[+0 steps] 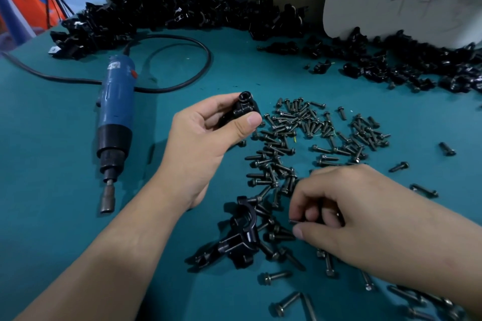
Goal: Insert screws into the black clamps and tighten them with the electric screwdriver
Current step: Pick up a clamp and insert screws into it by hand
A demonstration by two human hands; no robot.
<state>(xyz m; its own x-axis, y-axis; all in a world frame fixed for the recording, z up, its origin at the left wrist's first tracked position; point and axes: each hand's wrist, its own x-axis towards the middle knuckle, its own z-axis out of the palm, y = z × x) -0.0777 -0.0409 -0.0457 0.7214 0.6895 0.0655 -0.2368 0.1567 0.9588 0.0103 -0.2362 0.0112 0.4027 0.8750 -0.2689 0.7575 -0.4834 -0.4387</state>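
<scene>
Right hand [347,214] pinching a screw [296,222] from loose screws [313,133] on teal tabletop [65,203]. Left hand [206,135] gripping a black clamp [241,109]. Electric screwdriver [114,117] lying left, untouched. Clamp heap [182,15] at far edge.

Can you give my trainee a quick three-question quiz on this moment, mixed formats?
1. True or false: the electric screwdriver is in the left hand.
2. Multiple choice: what does the left hand hold? A) a screw B) a black clamp C) the cable
3. Fill in: the right hand is picking from the loose ___ on the green mat.

Key
1. False. It lies on the mat, left of both hands, untouched.
2. B. The clamp is raised in the fingers with its round opening facing up.
3. Screws. The fingertips pinch at one beside the clamps lying on the mat.
</scene>
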